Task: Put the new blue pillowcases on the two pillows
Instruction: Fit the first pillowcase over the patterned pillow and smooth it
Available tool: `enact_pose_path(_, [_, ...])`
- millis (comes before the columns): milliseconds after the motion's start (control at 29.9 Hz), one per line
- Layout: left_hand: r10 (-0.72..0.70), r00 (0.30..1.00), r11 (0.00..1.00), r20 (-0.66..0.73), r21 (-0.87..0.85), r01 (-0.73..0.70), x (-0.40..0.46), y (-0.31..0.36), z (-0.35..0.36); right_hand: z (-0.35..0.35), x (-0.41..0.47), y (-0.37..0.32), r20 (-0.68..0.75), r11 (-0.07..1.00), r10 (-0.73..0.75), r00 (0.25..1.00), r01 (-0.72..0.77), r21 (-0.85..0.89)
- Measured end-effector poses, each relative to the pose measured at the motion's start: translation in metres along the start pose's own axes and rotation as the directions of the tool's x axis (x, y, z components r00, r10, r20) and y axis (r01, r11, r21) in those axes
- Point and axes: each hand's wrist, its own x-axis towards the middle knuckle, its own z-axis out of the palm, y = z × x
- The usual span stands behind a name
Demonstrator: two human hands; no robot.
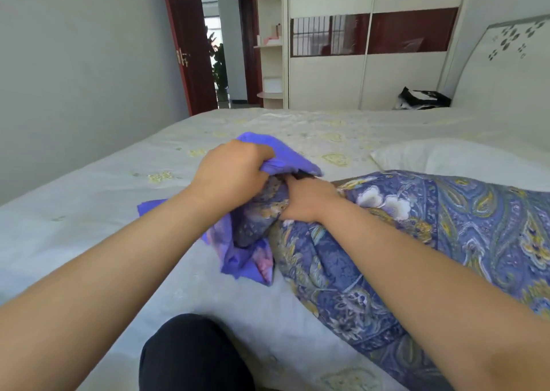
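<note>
Both hands [235,173] on unlabelled blue pillowcase [276,155]

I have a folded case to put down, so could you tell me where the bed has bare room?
Bare bedspread lies left of the left hand, toward the wall, and beyond both hands up to the far edge. The right is crowded: patterned pillow, white pillow, right hand.

A single head-mounted wide-angle camera looks forward and down from above the person's forearms. The bed [89,212] fills the near and middle field; the person's knee [193,355] sits at the bottom edge. The far field covers a wardrobe [357,78] and an open doorway [217,48]. Straight lines bow near the frame edges.
</note>
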Motion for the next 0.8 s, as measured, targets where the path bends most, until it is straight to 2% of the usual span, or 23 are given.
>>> enact_pose_path(67, [-0.020, 0.996, 1.000, 0.087, 0.025, 0.018, -0.001, -0.017, 0.008, -0.004, -0.001, 0.011, -0.004, 0.999, 0.025, 1.000, -0.025, -0.026])
enact_pose_path(134, [-0.103, 0.977, 0.994, 0.188, 0.054, 0.095, -0.004, -0.036, 0.023, -0.001, -0.004, 0.014, -0.016, 0.997, 0.026, 1.000, -0.027, -0.075])
enact_pose_path(200, [-0.163, 0.977, 0.987, 0.141, 0.035, 0.159, -0.008, -0.044, 0.036, 0.008, -0.008, 0.010, -0.051, 0.994, 0.001, 0.999, -0.006, -0.108])
enact_pose_path(267, [-0.204, 0.977, 0.974, 0.062, -0.084, 0.209, -0.011, -0.035, 0.044, 0.018, -0.009, 0.003, -0.100, 0.989, -0.043, 0.994, 0.028, -0.145])
enact_pose_path(334, [-0.173, 0.978, 0.956, 0.120, -0.218, 0.196, -0.014, -0.006, 0.050, 0.020, -0.010, -0.001, -0.109, 0.987, -0.052, 0.993, 0.034, -0.158])
enact_pose_path(434, [-0.065, 0.969, 0.963, 0.239, -0.241, 0.124, -0.021, 0.031, 0.065, 0.014, -0.011, 0.010, -0.007, 0.994, 0.037, 0.999, -0.038, -0.101])
enact_pose_path(501, [-0.135, 0.969, 0.963, 0.205, -0.203, 0.177, -0.022, 0.020, 0.077, 0.014, -0.010, 0.021, 0.006, 0.993, 0.110, 0.994, -0.110, -0.033])
enact_pose_path(568, [-0.231, 0.962, 0.957, 0.143, -0.146, 0.251, -0.027, -0.001, 0.090, 0.016, -0.008, 0.027, -0.016, 0.988, 0.148, 0.989, -0.149, -0.051])
enact_pose_path(634, [-0.335, 0.942, 0.934, 0.004, -0.130, 0.333, -0.035, -0.019, 0.102, 0.022, -0.005, 0.029, -0.047, 0.984, 0.145, 0.988, -0.149, -0.093])
enact_pose_path(701, [-0.468, 0.874, 0.868, -0.132, -0.255, 0.426, -0.045, -0.034, 0.115, 0.026, -0.004, 0.031, -0.105, 0.985, 0.141, 0.984, -0.150, -0.087])
enact_pose_path(735, [-0.554, 0.821, 0.798, -0.142, -0.373, 0.474, -0.049, -0.040, 0.120, 0.028, -0.004, 0.033, -0.137, 0.984, 0.151, 0.979, -0.162, -0.070])
enact_pose_path(801, [-0.701, 0.712, 0.578, -0.031, -0.609, 0.543, -0.054, -0.045, 0.127, 0.032, -0.005, 0.036, -0.182, 0.983, 0.154, 0.971, -0.169, -0.069])
